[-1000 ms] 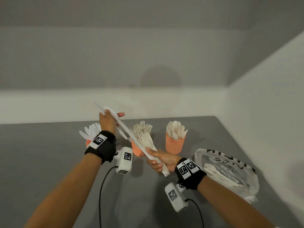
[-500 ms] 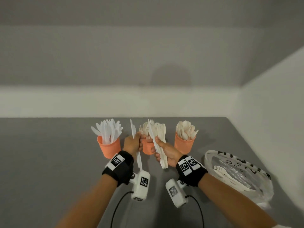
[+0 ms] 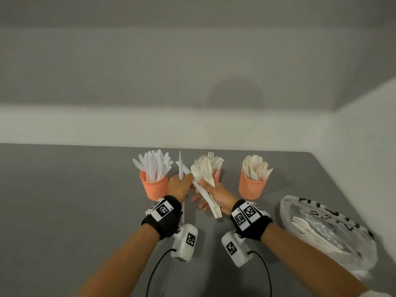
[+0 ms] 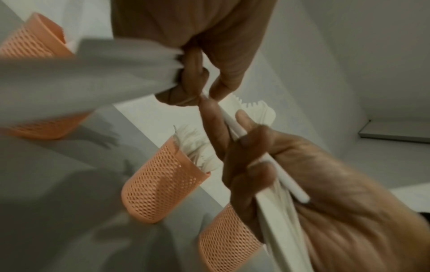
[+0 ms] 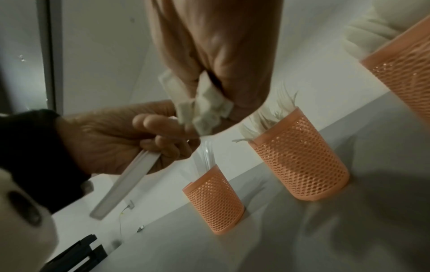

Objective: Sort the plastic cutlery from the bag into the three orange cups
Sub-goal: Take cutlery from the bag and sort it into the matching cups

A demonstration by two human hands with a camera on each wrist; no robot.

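Right hand (image 3: 216,195) grips cutlery bunch (image 3: 206,185) – light, stiff, slippery; left hand (image 3: 179,186) holds knife (image 3: 180,168), pinches another – best taken mid-handle.

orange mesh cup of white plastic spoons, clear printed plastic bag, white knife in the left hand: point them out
orange mesh cup of white plastic spoons (image 3: 252,188): head view, front wall.
clear printed plastic bag (image 3: 362,257): head view, near crumpled side.
white knife in the left hand (image 3: 180,166): head view, upright blade.

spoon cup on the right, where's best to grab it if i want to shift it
Grip the spoon cup around its bare lower mesh wall, coming in level from the near side. It stands upright, and spoon bowls fan out above its rim, so a reach from above would hit them. The bag lies near its right.
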